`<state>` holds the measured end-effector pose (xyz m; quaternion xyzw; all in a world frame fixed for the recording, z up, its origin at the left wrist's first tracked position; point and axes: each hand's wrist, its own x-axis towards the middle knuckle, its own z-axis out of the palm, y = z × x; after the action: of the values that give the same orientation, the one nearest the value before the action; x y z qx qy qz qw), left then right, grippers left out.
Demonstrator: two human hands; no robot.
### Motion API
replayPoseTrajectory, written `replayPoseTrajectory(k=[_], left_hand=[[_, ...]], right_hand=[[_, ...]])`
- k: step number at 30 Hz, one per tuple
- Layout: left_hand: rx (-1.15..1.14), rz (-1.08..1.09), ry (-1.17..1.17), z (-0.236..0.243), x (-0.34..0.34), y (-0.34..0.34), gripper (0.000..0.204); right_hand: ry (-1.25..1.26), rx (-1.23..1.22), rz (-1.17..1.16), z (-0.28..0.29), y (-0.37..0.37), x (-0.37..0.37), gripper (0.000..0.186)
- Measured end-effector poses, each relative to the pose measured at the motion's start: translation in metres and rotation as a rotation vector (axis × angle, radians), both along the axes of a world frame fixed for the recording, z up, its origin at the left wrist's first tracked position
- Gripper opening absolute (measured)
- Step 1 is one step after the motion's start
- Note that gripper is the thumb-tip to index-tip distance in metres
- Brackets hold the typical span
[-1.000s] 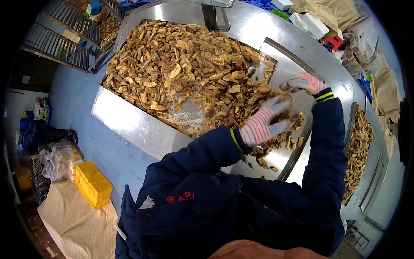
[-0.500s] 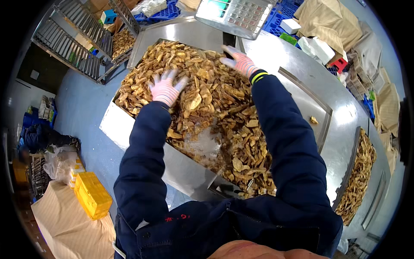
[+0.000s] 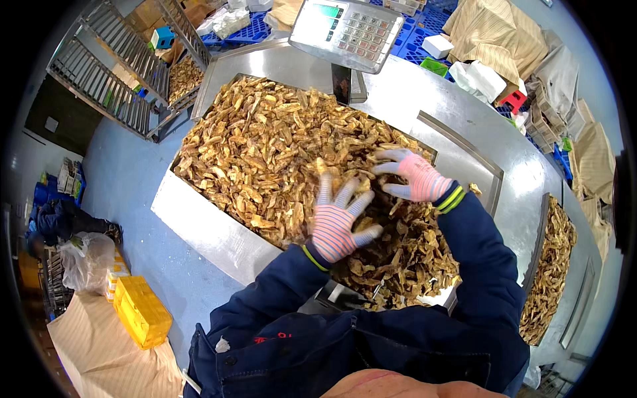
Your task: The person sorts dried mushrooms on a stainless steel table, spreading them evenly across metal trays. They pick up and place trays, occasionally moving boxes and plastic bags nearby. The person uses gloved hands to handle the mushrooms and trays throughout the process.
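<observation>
Heaps of dried, curled tan slices (image 3: 265, 152) fill the shallow steel tray (image 3: 199, 225) in front of me, brittle-looking chips piled thick and uneven. My left hand (image 3: 338, 222), in a striped knit glove, lies palm down on the heap near its middle, fingers (image 3: 323, 189) spread wide and holding nothing. My right hand (image 3: 415, 176), gloved the same, rests just beside it on the slices, its fingers fanned apart and pointing left. Both dark-blue sleeves (image 3: 478, 265) reach forward over the tray's near edge. A grey weighing scale (image 3: 345, 30) stands beyond the tray.
</observation>
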<state>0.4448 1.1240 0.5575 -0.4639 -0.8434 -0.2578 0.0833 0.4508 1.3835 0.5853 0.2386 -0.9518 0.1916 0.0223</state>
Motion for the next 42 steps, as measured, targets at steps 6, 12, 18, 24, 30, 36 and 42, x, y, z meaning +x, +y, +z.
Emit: replayPoseTrajectory(k=[6,12,18,24,30,36,42], left_hand=[[0.057,-0.096,-0.056,0.026,0.015,-0.054,0.096],[-0.374,0.282,-0.154,-0.04,0.024,-0.089,0.124],[0.223,0.237,-0.578,-0.064,0.037,-0.012,0.131],[0.644,-0.052,-1.025,-0.028,0.054,0.061,0.124],[0.513,-0.066,-0.683,-0.051,0.068,0.094,0.127],[0.174,-0.257,-0.774,-0.035,0.102,0.13,0.108],[-0.278,-0.583,-0.634,-0.015,0.09,0.096,0.067]], right_hand=[[-0.317,-0.684,-0.329,0.01,0.071,0.022,0.036],[-0.179,-0.043,-0.687,-0.077,0.064,-0.038,0.07],[-0.097,-0.424,-0.269,-0.084,0.029,-0.033,0.053],[-0.407,-0.896,-0.178,-0.101,0.078,-0.02,0.047],[-0.521,-1.168,-0.48,-0.044,0.094,0.048,0.05],[-0.399,-1.134,-0.428,-0.024,0.122,0.121,0.046],[-0.126,-0.759,-0.617,-0.013,0.124,0.173,0.037]])
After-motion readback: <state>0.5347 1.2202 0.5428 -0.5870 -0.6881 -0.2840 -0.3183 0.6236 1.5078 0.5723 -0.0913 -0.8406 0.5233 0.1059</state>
